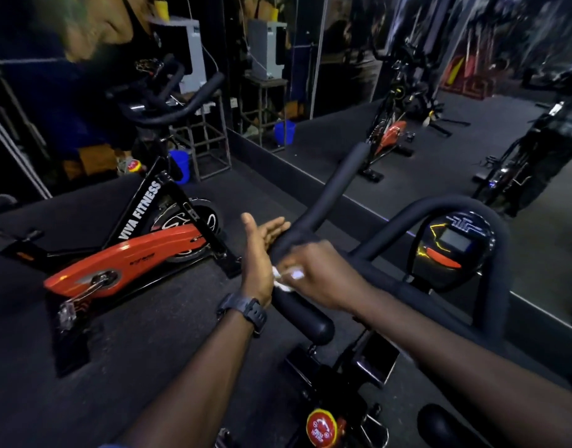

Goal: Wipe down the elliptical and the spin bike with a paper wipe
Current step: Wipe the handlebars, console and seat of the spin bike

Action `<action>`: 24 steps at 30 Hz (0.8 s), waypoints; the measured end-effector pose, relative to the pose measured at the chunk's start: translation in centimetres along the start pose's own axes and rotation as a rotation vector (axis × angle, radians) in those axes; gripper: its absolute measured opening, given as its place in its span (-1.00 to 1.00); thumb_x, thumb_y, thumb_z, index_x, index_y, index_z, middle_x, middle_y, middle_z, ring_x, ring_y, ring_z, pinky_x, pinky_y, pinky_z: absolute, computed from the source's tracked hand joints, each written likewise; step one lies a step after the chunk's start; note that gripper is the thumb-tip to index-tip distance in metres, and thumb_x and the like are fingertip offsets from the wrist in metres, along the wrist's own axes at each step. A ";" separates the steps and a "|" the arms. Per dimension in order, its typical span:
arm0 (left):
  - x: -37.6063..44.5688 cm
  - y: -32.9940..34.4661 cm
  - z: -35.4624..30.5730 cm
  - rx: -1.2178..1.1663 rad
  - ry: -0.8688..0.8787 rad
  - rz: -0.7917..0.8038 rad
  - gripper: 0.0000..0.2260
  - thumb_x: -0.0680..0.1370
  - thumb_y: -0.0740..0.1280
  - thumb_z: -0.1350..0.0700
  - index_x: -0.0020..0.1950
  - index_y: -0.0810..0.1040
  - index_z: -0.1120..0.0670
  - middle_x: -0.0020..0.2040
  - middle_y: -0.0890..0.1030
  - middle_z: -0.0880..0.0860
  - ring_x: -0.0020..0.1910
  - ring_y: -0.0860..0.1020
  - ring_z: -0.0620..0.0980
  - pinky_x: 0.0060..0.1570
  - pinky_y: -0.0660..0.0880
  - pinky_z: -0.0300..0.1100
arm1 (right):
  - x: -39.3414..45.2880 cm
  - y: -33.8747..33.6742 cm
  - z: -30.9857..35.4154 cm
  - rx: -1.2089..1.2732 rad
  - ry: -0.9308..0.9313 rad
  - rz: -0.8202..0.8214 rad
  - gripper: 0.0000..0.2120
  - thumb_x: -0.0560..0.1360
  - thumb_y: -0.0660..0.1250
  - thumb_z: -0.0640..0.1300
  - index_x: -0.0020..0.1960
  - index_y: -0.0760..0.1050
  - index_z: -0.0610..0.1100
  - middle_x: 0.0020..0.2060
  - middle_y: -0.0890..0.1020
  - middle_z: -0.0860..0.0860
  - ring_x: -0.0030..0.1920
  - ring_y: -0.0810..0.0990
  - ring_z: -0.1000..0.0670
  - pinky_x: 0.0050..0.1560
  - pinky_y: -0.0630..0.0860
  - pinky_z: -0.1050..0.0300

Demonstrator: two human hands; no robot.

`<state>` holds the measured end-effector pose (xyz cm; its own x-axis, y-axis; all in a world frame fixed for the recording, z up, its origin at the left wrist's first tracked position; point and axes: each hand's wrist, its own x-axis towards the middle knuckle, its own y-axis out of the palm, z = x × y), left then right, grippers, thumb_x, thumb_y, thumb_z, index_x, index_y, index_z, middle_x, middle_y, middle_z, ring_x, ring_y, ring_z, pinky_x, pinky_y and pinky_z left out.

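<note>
Right now the right hand (313, 273) is clamped around the black foam handlebar (313, 218) with a white paper wipe (283, 279) bunched under its fingers, only scraps of white showing at the thumb side. Wrapping the wipe round the bar likely lets one stroke clean the whole circumference. The left hand (260, 253) sits just left of the handlebar, fingers straight and released, palm facing the bar, holding nothing; fingertips look close to the foam, contact unclear. Probably steadying, or ready to take over the grip.

This machine, with the round console (452, 250) right of the handlebar, looks like the elliptical, though I can't be sure. The orange spin bike (129, 257) stands well left of the handlebar, across bare dark floor, not yet being touched.

Room: the bar runs free up and away beyond the hand, and down to its rounded end cap near the wrist. A mirror wall (407, 101) lies beyond the handlebar.
</note>
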<state>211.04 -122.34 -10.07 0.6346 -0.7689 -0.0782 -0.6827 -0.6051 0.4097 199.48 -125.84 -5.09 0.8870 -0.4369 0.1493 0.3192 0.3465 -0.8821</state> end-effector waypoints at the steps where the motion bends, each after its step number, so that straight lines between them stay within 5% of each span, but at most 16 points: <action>1: -0.1 0.0 -0.1 -0.019 0.010 -0.011 -0.26 0.55 -0.09 -0.38 0.20 0.57 0.18 0.16 0.65 0.14 0.15 0.62 0.01 0.00 0.55 -0.26 | -1.7 -0.7 0.1 0.004 -0.036 0.052 -0.88 0.49 0.38 -0.15 -0.17 0.66 -0.01 -0.30 0.62 0.14 -0.24 0.57 0.17 -0.16 0.51 0.10; 4: 0.0 0.1 0.0 -0.012 0.039 -0.016 -0.22 0.44 0.03 -0.53 0.09 0.62 0.11 0.12 0.67 0.12 0.18 0.62 0.03 0.23 0.48 -0.12 | -5.4 -2.4 0.8 0.034 -0.130 0.206 -0.87 0.49 0.39 -0.08 -0.08 0.68 0.12 -0.34 0.54 0.24 -0.27 0.57 0.21 -0.20 0.50 0.20; 10: -0.1 -0.2 0.5 0.029 0.072 0.050 -0.22 0.42 0.05 -0.54 0.12 0.64 0.07 0.18 0.66 0.07 0.21 0.61 0.05 0.18 0.54 -0.02 | 1.2 0.9 -0.6 -0.040 0.171 -0.083 -0.84 0.44 0.32 -0.18 -0.06 0.65 -0.04 -0.14 0.68 -0.01 -0.08 0.64 -0.06 -0.12 0.47 0.17; 14: 0.2 -0.3 0.7 0.183 0.183 0.028 -0.25 0.37 -0.01 -0.60 0.02 0.67 -0.06 0.10 0.69 -0.03 0.17 0.62 -0.06 0.30 0.46 0.05 | -4.4 -0.5 -2.0 -0.056 0.054 0.028 -0.87 0.43 0.30 -0.10 -0.15 0.64 -0.02 -0.26 0.62 0.11 -0.20 0.60 0.10 -0.16 0.51 0.11; 18: 0.5 -0.2 1.1 0.248 0.236 0.024 -0.26 0.39 -0.06 -0.59 -0.05 0.68 -0.10 0.05 0.71 -0.07 0.13 0.63 -0.08 0.31 0.45 0.07 | -5.0 -1.9 -2.1 0.016 0.053 0.028 -0.89 0.41 0.38 -0.12 -0.14 0.67 0.02 -0.23 0.68 0.15 -0.18 0.58 0.32 -0.19 0.43 0.41; 21: 0.5 -0.4 1.1 0.233 0.181 0.050 -0.24 0.39 -0.07 -0.59 -0.01 0.69 -0.10 0.04 0.71 -0.03 0.10 0.64 0.00 0.25 0.47 0.22 | 0.3 1.1 -0.7 -0.078 0.095 -0.118 -0.86 0.43 0.37 -0.19 -0.08 0.65 -0.02 -0.13 0.69 0.02 -0.08 0.65 0.01 -0.13 0.51 0.20; 24: 0.3 -0.5 0.8 0.232 0.149 0.029 -0.22 0.36 -0.07 -0.61 -0.02 0.69 -0.09 -0.02 0.72 -0.02 0.02 0.66 -0.03 0.17 0.52 0.14 | 2.3 1.2 0.1 -0.094 0.140 -0.179 -0.84 0.44 0.35 -0.21 -0.07 0.64 0.00 -0.14 0.69 0.02 -0.10 0.64 -0.04 -0.18 0.48 0.18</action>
<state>211.28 -122.47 -11.07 0.6484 -0.7578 0.0724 -0.7549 -0.6278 0.1897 201.95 -126.32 -5.78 0.7623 -0.5972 0.2496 0.4291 0.1775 -0.8856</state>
